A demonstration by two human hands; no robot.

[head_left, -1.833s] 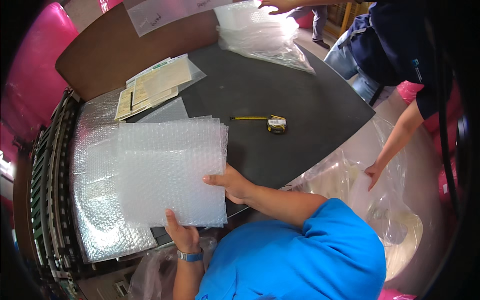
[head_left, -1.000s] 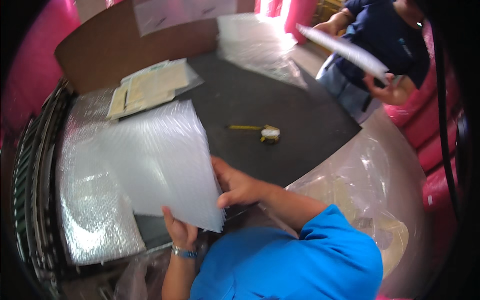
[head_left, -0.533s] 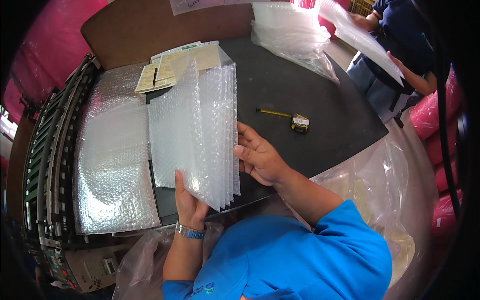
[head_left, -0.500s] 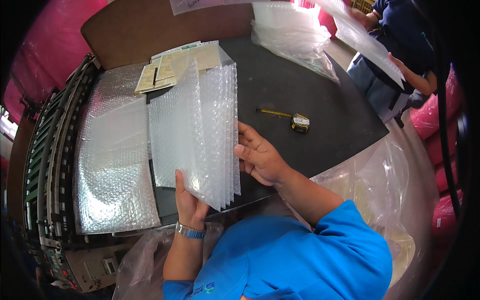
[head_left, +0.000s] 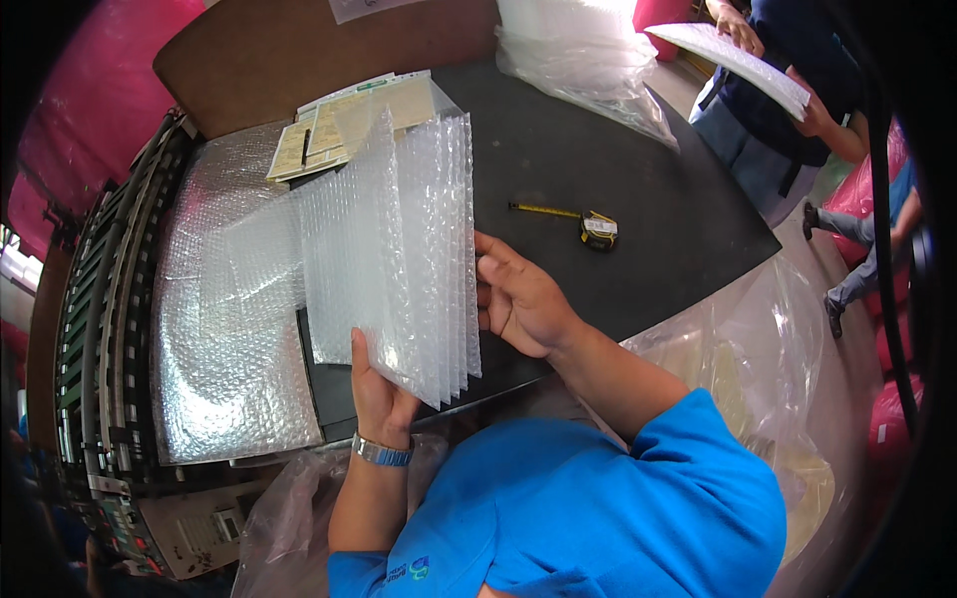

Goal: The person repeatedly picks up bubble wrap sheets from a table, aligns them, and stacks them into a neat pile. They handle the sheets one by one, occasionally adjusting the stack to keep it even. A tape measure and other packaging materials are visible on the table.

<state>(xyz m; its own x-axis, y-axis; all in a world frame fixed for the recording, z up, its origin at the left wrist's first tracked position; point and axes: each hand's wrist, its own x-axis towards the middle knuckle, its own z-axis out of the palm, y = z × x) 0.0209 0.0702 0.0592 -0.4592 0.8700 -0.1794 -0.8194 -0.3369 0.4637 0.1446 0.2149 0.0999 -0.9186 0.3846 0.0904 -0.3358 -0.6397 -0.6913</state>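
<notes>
Several clear bubble wrap sheets (head_left: pixel 384 269) stand fanned in layers between my hands, above the near edge of the dark table; whether they are single sheets or bags I cannot tell. My left hand (head_left: pixel 381 404) grips their lower edge, thumb in front and the other fingers hidden behind. At their right edge, my right hand (head_left: pixel 523 304) has its fingers bent and closed on the layers, the fingertips partly hidden. A larger piece of bubble wrap (head_left: pixel 234 349) lies flat to the left, partly behind the held sheets.
A tape measure (head_left: pixel 598 230) with its blade partly out lies on the dark table (head_left: pixel 678 219). Papers with a pen (head_left: pixel 306 148) sit at the back left. Clear plastic packs (head_left: pixel 588 70) stand at the far edge. A co-worker (head_left: pixel 788 90) holds a bubble wrap sheet (head_left: pixel 738 62). Rollers (head_left: pixel 100 329) run along the left.
My right thumb and fingers have shifted slightly at the sheets' right edge. The co-worker's sheet has tilted flatter, and another person's legs have come into view at the far right.
</notes>
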